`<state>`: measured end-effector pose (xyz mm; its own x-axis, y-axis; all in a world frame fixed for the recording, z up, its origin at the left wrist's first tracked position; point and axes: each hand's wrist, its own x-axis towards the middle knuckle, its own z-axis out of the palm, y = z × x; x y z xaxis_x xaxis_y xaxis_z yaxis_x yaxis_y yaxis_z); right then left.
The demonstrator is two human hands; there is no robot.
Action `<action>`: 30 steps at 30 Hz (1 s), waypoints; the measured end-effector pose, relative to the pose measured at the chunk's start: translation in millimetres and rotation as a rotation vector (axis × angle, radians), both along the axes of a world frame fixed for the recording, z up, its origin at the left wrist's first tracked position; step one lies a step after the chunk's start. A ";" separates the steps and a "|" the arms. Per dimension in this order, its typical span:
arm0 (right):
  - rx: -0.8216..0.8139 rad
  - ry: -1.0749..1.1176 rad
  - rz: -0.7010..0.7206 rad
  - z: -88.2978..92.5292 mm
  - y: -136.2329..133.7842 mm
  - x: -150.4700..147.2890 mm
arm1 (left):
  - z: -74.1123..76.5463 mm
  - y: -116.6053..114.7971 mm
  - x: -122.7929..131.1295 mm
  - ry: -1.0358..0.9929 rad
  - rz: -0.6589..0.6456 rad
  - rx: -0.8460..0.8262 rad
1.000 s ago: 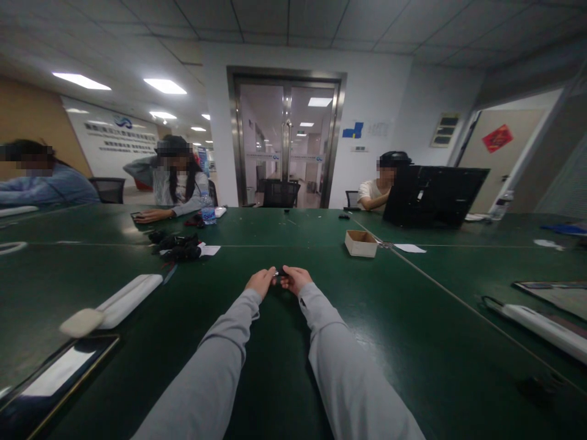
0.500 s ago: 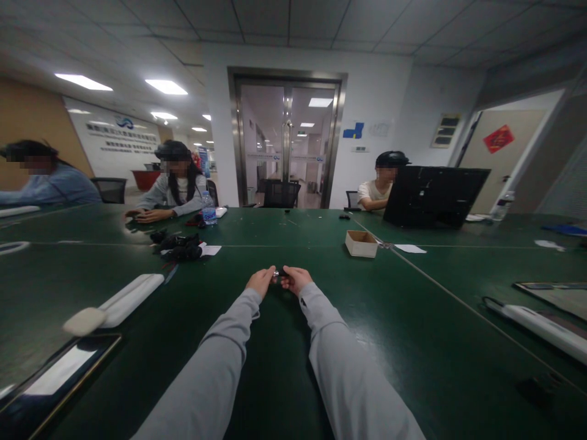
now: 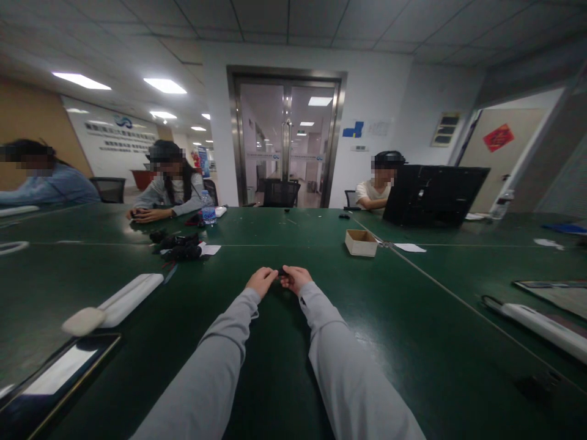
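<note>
My left hand [image 3: 261, 282] and right hand [image 3: 298, 280], both curled nearly closed, together pinch one small dark object [image 3: 281, 272].

We find the dark item [image 3: 281, 272] too small to identify, partly hidden by fingers [image 3: 271, 275], and the device [image 3: 59, 373] cut off lower left.

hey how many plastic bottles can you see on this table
2: a blue-labelled bottle left of centre, and a clear bottle toward the right, beside the black monitor. The monitor might hide others.
</note>
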<state>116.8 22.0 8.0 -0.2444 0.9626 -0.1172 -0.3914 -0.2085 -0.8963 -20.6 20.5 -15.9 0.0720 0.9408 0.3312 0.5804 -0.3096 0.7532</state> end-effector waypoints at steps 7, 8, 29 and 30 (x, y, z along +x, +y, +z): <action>0.003 -0.007 0.007 -0.6 0.3 -0.6 | 0.2 -0.3 0.4 -0.001 0.026 -0.042; 0.003 -0.004 0.004 -0.9 0.5 -0.5 | 0.3 -0.1 0.6 0.013 0.023 -0.005; -0.005 -0.011 -0.015 -1.5 1.7 0.6 | 3.9 -4.1 3.8 -0.074 0.063 0.195; -0.004 -0.012 -0.014 -1.5 1.4 0.6 | 3.5 -3.7 3.7 -0.071 0.070 0.185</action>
